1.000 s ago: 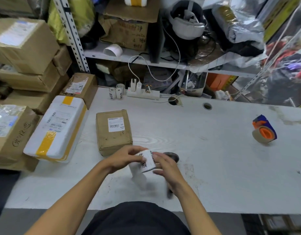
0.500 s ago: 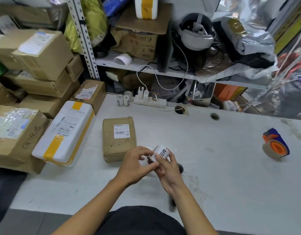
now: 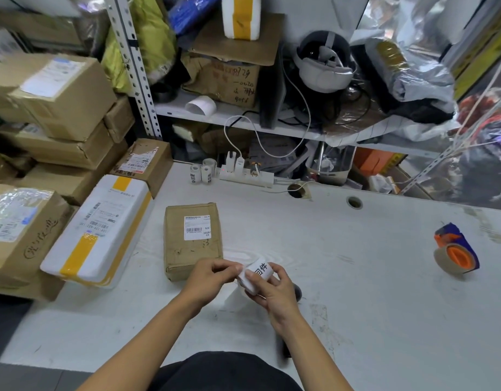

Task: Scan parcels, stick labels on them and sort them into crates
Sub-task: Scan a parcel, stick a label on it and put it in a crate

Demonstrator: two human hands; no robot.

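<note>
On the scuffed white table (image 3: 356, 277), shelf-side, a brown parcel (image 3: 192, 249).

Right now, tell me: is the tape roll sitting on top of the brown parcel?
No, the tape roll lies on the bare table far to the right of the brown parcel.

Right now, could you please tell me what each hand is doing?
Left hand: pinching the label roll.
Right hand: gripping the label roll.

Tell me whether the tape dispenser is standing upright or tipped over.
Tipped over: the tape dispenser lies on the table, its orange hub facing up toward the camera.
</note>
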